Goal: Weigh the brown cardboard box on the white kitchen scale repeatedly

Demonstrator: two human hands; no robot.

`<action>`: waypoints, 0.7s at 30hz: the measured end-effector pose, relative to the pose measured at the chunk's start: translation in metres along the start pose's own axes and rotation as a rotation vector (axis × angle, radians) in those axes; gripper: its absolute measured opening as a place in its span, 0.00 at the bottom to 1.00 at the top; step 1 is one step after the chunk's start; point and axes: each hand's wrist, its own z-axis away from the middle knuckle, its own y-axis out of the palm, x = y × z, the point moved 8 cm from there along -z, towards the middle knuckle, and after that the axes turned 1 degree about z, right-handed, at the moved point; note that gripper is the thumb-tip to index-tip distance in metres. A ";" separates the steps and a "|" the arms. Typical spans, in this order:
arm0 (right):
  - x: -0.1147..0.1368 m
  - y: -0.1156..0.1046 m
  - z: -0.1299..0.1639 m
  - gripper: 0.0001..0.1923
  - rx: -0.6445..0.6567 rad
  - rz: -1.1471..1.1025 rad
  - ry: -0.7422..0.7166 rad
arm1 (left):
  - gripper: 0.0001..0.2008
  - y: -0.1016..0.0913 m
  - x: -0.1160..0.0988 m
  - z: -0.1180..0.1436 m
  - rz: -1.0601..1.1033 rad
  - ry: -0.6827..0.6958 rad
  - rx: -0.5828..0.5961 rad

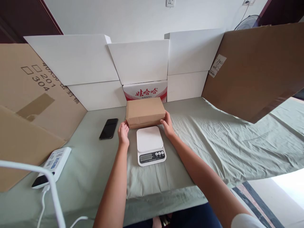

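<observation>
A closed brown cardboard box (145, 109) is between my two hands, just beyond a white digital kitchen scale (149, 139). My left hand (123, 132) touches the box's near left corner, its fingers bent against the side. At the near right corner my right hand (168, 124) grips the box, thumb on the front face and fingers behind the right side. The scale's plate carries nothing, and its display looks blank. Whether the box rests on the cloth or is slightly raised, I cannot tell.
A black phone (108, 129) lies left of my hands. White boxes (140, 61) stack along the back, with a red-lettered carton (145, 90) among them. Large cardboard panels stand left (30, 91) and right (251, 72). A power strip (53, 164) and white tube (51, 179) are near left.
</observation>
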 end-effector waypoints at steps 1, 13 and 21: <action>0.000 0.000 -0.001 0.31 0.000 -0.002 0.010 | 0.34 0.000 0.002 -0.001 0.001 -0.007 -0.001; -0.006 -0.004 -0.003 0.30 -0.036 -0.033 0.097 | 0.33 0.001 0.016 -0.001 0.008 -0.120 -0.003; -0.019 -0.012 -0.004 0.29 -0.078 -0.045 0.135 | 0.34 -0.010 0.001 -0.005 0.093 -0.137 -0.022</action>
